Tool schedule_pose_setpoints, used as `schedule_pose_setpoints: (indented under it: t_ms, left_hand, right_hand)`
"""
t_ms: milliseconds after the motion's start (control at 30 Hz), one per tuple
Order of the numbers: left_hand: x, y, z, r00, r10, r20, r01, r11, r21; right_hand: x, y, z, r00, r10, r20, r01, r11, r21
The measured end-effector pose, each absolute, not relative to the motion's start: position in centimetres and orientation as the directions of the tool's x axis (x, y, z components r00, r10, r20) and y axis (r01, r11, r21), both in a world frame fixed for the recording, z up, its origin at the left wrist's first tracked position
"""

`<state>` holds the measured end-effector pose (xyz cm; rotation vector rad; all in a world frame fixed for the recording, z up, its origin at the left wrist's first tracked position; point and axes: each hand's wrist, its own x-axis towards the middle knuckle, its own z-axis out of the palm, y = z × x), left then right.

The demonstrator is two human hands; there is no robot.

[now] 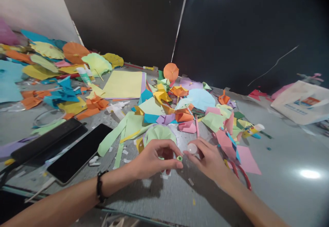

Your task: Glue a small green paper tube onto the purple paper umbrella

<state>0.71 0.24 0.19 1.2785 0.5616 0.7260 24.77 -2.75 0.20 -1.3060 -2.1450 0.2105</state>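
Between the thumb and fingers of my left hand [160,158] is a small green paper roll [179,158], its end turned toward my right hand. My right hand [209,158] is closed around a whitish, round-ended object [192,148], perhaps a glue stick; most of it is hidden by the fingers. The two hands are close together but apart, above the grey tabletop. Just behind my left hand lies a pleated light green paper disc [159,133], partly covered by it.
Folded coloured papers [164,100] pile up at the middle back. A black phone [81,153] and white earbuds [94,161] lie left. Red-handled scissors [244,176] sit by my right forearm. A yellow glue stick [253,130] and a white bag [303,102] are farther right.
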Motion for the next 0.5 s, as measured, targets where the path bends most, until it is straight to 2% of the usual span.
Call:
schedule_pose_setpoints:
  t_ms: [133,200,267,367,433,500]
  left_hand:
    - [0.7,0.2,0.1,0.656,0.755,0.005,-0.17,0.142,0.975]
    - [0.7,0.2,0.0,0.664,0.748,-0.002,-0.166,0.149,0.975]
    - [0.7,0.1,0.0,0.675,0.738,-0.007,-0.166,0.161,0.973]
    - [0.6,0.0,0.0,0.688,0.726,0.001,-0.174,0.164,0.971]
    - [0.5,0.0,0.1,0.697,0.717,0.019,-0.183,0.153,0.971]
    - [0.4,0.0,0.2,0.705,0.708,0.039,-0.199,0.144,0.969]
  right_hand:
    - [25.3,-2.5,1.3,-0.216,0.879,0.424,0.776,0.419,-0.472]
    - [25.1,-2.9,2.7,-0.157,0.887,0.435,0.747,0.394,-0.536]
    - [24.6,-3.6,4.1,-0.059,0.898,0.435,0.621,0.374,-0.688]
    - [23.3,-4.6,6.1,0.012,0.931,0.364,0.338,0.339,-0.878]
    - [22.5,-5.0,7.0,-0.009,0.949,0.315,0.203,0.31,-0.929]
    - [22.0,-5.1,7.6,-0.037,0.958,0.285,0.167,0.287,-0.943]
